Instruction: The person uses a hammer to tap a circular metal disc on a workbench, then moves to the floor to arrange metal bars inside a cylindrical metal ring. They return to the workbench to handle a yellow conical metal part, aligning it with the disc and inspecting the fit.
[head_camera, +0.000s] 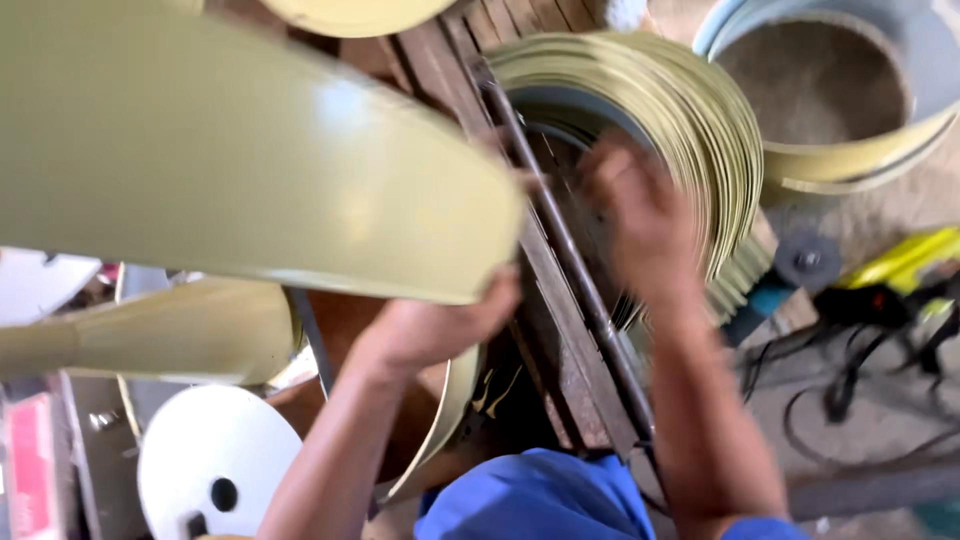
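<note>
glossy painted metal sheet (250, 160), rough wooden bench (560, 340), matt steel rod (580, 270)

red and white printed package (30, 470) at lower left edge, partly cut off

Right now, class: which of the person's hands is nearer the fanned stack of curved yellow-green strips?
Right. The right hand reaches into the fanned stack of strips; the left hand is apart from it, gripping the lower edge of a large pale sheet.
</note>
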